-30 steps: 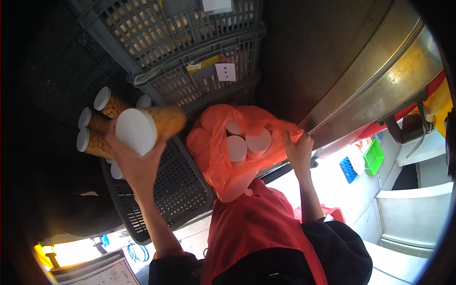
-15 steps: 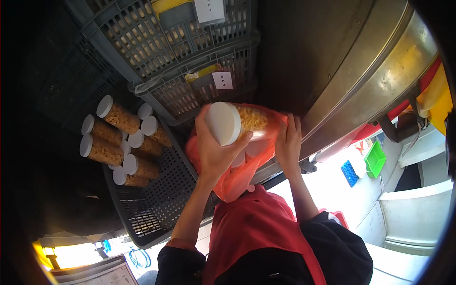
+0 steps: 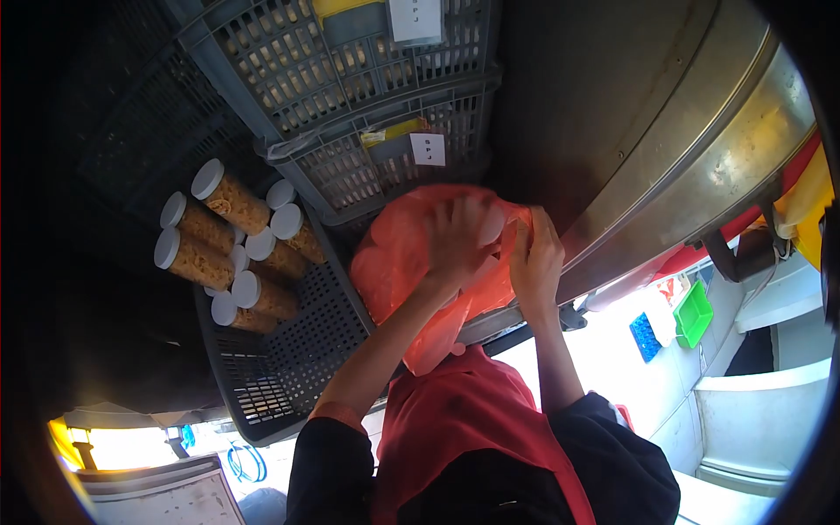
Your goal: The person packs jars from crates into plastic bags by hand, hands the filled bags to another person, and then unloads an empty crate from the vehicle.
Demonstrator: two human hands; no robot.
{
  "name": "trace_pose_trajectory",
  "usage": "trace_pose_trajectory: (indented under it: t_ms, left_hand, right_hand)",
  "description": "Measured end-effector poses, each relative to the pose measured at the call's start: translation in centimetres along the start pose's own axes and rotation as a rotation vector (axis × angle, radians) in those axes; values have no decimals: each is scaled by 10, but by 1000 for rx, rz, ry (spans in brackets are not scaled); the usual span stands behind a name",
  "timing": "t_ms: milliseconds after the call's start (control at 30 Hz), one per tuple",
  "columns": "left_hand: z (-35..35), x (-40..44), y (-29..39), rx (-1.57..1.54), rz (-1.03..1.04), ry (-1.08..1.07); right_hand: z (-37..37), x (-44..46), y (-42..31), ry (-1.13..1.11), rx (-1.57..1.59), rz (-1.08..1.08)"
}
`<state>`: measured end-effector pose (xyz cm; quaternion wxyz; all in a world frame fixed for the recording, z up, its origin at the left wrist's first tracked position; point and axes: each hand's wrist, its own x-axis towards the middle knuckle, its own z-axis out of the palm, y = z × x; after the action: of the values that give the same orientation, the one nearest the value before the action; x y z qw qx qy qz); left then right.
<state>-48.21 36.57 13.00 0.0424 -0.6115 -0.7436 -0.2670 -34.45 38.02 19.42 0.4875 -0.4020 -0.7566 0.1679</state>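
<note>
My left hand [image 3: 459, 236] reaches into the mouth of a red plastic bag [image 3: 385, 271]; its fingers are blurred over a white-lidded jar, and their hold on it is unclear. At the bag's right edge, my right hand [image 3: 536, 262] pinches the plastic. Other jars inside the bag are mostly hidden by the film and my left hand. To the left, a dark plastic crate [image 3: 324, 350] holds several clear jars [image 3: 241, 203] with white lids and light brown food in them.
Stacked grey crates [image 3: 350, 179] with white labels stand behind the bag. A metal panel [image 3: 691, 157] runs along the right. Further right are a green tray [image 3: 693, 313] and a blue item [image 3: 646, 338]. A red apron [image 3: 472, 407] covers my front.
My left hand has carried a jar from the crate at the left over to the bag and now reaches down inside it. My right hand keeps hold of the bag's edge.
</note>
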Motion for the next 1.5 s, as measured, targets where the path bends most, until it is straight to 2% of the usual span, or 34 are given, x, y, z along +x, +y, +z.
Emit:
trace_pose_trajectory:
  t_ms: [67, 100, 167, 200, 267, 300, 367, 400, 433, 467, 533, 567, 633, 667, 733, 833, 900, 967, 1000, 1033, 1067, 1100, 1167, 1233, 1300, 1367, 1433, 1500]
  left_hand:
    - [33, -8, -14, 228, 232, 106]
    - [38, -11, -15, 229, 234, 106]
    - [47, -18, -18, 39, 153, -151]
    - [56, -23, -19, 46, 143, -151]
    - [66, -30, -30, 118, 254, 103]
    - [50, -33, -32, 153, 214, 108]
    - [-4, -32, -20, -47, 125, 92]
    - [-30, -34, -28, -22, 98, 102]
    - [-60, -38, -45, -52, 12, 207]
    - [-86, -44, -67, -80, -73, 314]
    - [-113, -65, -138, 127, -303, 541]
    - [-124, -86, -170, 433, -465, 566]
    - [-124, -124, -230, 595, -907, 679]
    - [-116, -140, -250, 597, -910, 677]
    - [-100, -167, -276, 634, -1104, 494]
    - [-85, -176, -284, 659, -1005, 562]
    - [-83, -176, -293, 556, -963, 695]
    - [-71, -193, -328, 54, -905, 875]
    - [-75, -198, -327, 150, -858, 763]
    - [-93, -200, -315, 258, -802, 664]
    - [-119, -192, -285, 253, -855, 641]
    - [-142, -185, -262, 255, -908, 620]
    - [-154, -188, -260, 371, -798, 742]
    - [-207, -157, -166, 145, -774, 794]
    - [-234, -123, -75, -105, -452, 717]
    - [-205, -106, -50, -383, -259, 676]
    - [-169, -87, -18, -602, -216, 544]
    - [-132, -74, 4, -686, -205, 405]
  right_hand:
    - [3, 1, 10, -45, -14, 6]
    - [6, -1, 16, -92, -25, 15]
    - [11, -7, 33, -89, -53, 6]
    - [12, -9, 38, -97, -76, -8]
    - [9, -10, 39, -107, -56, 38]
    - [9, -12, 36, -111, -58, 94]
    - [3, -12, 26, -123, 72, 234]
    - [0, -14, 25, -110, 63, 170]
    - [-2, -16, 25, -92, 53, 107]
    - [-5, -18, 28, -116, 72, 130]
    - [-8, -23, 32, -165, 113, 142]
    - [-10, -25, 33, -157, 95, 129]
    - [-7, -26, 35, -147, 77, 121]
    - [-7, -27, 35, -134, 85, 106]
    - [-6, -27, 34, -126, 86, 88]
    - [-3, -24, 27, -159, 72, 117]
    - [-6, -23, 22, -151, 31, 152]
    - [-6, -19, 28, -117, -2, 88]
    - [-7, -21, 32, -90, -8, 15]
    - [-11, -25, 34, -63, -36, 35]
    - [-11, -25, 35, -50, -84, 20]
    - [-11, -25, 36, -38, -125, 5]
    - [-14, -28, 29, -35, -181, 8]
    - [-20, -36, 29, -50, -252, 22]
    - [-24, -38, 32, -155, -242, 188]
    - [-26, -30, 26, -154, -171, 203]
    - [-26, -20, 20, -149, -89, 215]
    - [-25, -13, 16, -68, -40, 87]
